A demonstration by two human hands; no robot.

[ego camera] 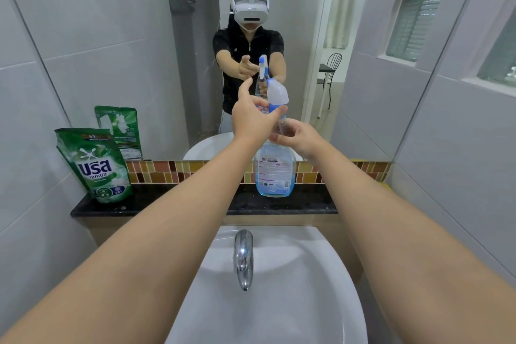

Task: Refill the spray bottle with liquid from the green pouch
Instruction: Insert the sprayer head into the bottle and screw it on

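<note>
Right hand (300, 138) grips the neck of the clear plastic spray bottle (275, 169), fingers curled round it. Left hand (252, 117) is at the bottle's white and blue trigger head (277, 92), fingers loosely spread beside the collar; grip cannot be confirmed. Bottle stands upright on the black stone ledge (173, 201), a little blue liquid at its base. Green refill pouch (96, 166) stands well apart at the ledge's left end. White basin (293, 288) with chrome tap (243, 258) below.

A home bathroom is shown: a white washbasin (293, 274) with a chrome tap (243, 257) at lower centre, a wall mirror (195, 36) above (grey tiles all round).
</note>
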